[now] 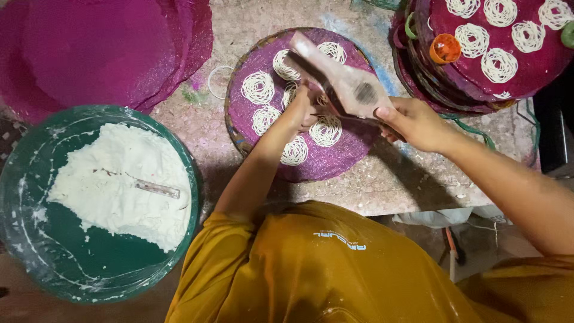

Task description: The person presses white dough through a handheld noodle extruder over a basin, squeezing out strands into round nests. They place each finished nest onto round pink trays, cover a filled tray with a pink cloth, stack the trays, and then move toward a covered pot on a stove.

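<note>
Your wooden press (344,81) hides part of the round mat (335,161); your left hand (302,110) fingers sit hidden beneath it.

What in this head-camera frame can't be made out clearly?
- Left hand: its fingers are hidden under the wooden press.
- Noodle coils beneath the press on the purple mat: count unclear.
- Stick in the green tub: partly buried in dough.
- Stacked mats: cut off by the top edge.

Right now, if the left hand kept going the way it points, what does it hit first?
The left hand points up-frame across the purple mat. First in line is probably the wooden press that it already touches, and past that the noodle coils at the mat's far side. Depth is unclear from above.
</note>
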A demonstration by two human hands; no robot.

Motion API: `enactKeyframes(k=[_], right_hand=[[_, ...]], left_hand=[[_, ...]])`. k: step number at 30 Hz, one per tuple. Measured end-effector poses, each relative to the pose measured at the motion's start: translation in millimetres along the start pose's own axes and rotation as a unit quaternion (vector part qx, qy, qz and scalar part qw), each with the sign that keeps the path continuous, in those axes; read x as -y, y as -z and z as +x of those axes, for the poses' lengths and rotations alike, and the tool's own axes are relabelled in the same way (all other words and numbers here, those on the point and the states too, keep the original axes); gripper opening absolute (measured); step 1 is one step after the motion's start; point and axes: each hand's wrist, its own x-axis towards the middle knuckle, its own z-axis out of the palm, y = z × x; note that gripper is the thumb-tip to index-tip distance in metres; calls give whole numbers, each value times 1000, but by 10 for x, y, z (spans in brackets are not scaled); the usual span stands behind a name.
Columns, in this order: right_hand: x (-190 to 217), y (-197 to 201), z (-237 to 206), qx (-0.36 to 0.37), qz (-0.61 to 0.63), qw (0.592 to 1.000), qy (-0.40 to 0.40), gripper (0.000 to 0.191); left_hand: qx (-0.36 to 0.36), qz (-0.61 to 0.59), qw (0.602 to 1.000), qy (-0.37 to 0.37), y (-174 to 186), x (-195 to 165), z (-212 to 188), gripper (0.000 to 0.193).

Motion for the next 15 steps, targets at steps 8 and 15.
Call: enactKeyframes(k=[8,15], right_hand=[[-274,163,-63,-20,13,999,30,63],[-337,200,-316,126,164,968,-140,63]], left_hand=[[-221,503,819,-167,-149,14,-769,57],[187,-425,857,-225,-455,-609,-164,78]])
